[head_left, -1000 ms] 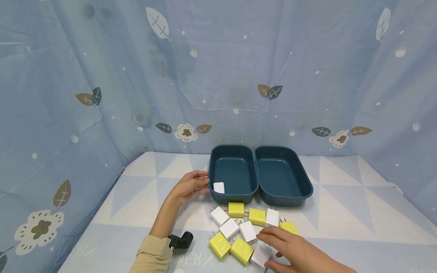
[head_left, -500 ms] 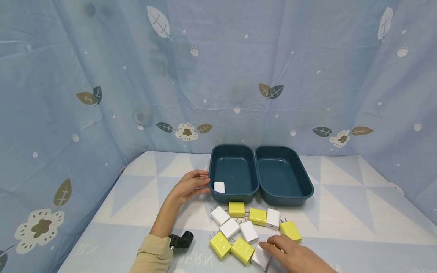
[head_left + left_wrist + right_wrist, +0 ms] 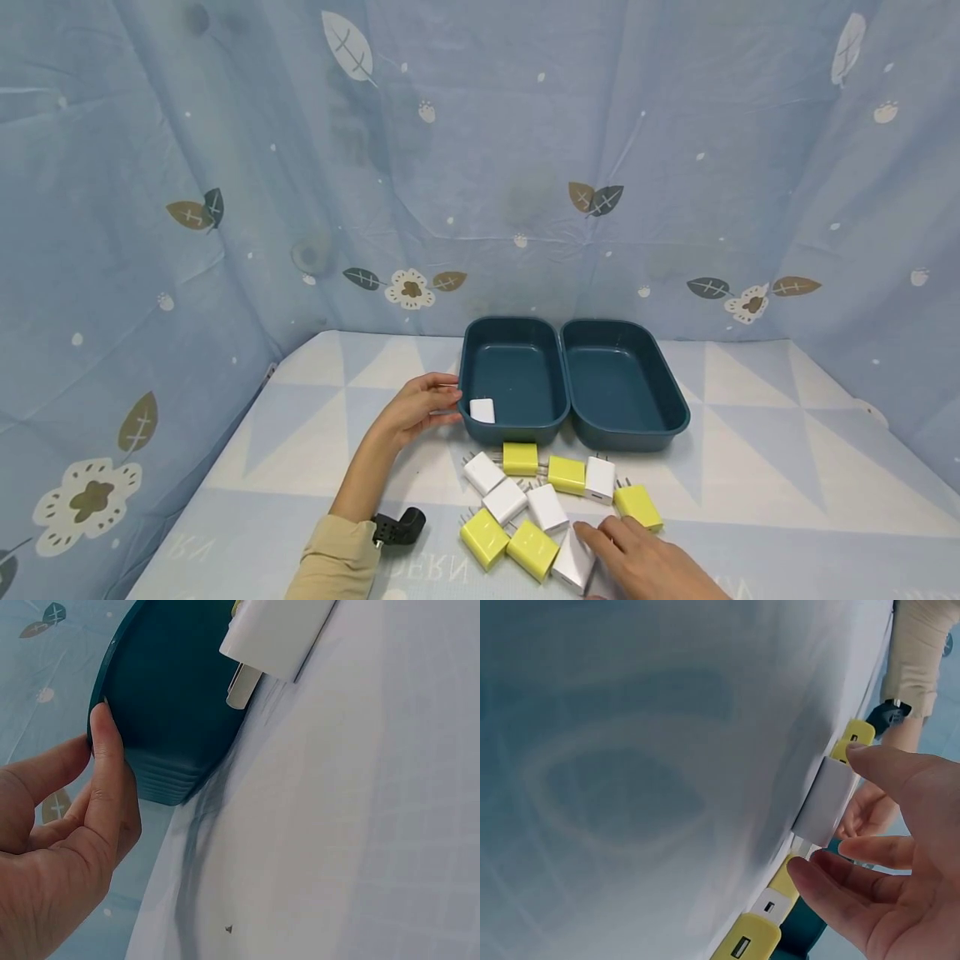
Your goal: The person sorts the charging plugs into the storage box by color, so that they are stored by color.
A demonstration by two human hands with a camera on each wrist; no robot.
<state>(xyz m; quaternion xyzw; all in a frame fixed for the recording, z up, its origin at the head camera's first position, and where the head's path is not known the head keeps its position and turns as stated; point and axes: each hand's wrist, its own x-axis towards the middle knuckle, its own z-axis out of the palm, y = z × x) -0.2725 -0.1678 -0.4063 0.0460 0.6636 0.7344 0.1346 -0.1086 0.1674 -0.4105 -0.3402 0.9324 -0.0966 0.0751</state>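
My left hand (image 3: 416, 408) touches the left wall of the left dark teal bin (image 3: 513, 375) with its fingertips. In the left wrist view its thumb and fingers (image 3: 105, 765) lie at the rim. A white charger plug (image 3: 482, 411) lies in this bin's near left corner. My right hand (image 3: 645, 558) is low over the table beside the nearest white charger plug (image 3: 573, 562). In the right wrist view, thumb and fingers are spread about this white plug (image 3: 826, 801), with a gap at its lower end. Several yellow charger plugs (image 3: 532, 550) and white ones (image 3: 505, 501) lie loosely grouped.
A second teal bin (image 3: 622, 375) stands right against the first, with nothing in it. Behind both hangs a blue patterned curtain (image 3: 517, 167). A black wrist device (image 3: 401, 527) sits on my left forearm, over the patterned tablecloth (image 3: 300, 417).
My right hand has drawn slightly right and toward the near edge, uncovering plugs at the right of the group. The left hand and bins stay in place.
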